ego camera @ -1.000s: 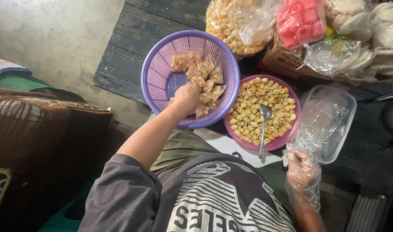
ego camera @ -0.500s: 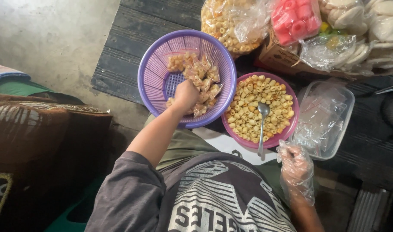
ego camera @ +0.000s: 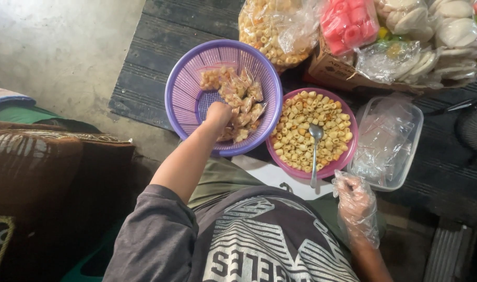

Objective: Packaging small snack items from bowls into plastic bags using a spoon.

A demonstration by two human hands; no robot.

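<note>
The left hand (ego camera: 218, 114) has moved a little deeper into the purple basket (ego camera: 182, 89) since a second ago. It rests among the small snack bags (ego camera: 238, 99) there, fingers curled shut — on a bag, I think, but the fist hides it. The bags have hardly shifted, so the pile looks settled. The right hand (ego camera: 356, 208), in a clear plastic glove, has come a bit nearer the body and hangs loosely curled, holding nothing. It sits just below the pink bowl (ego camera: 348, 151) of loose snacks — the spoon (ego camera: 315, 151) lies untouched.
</note>
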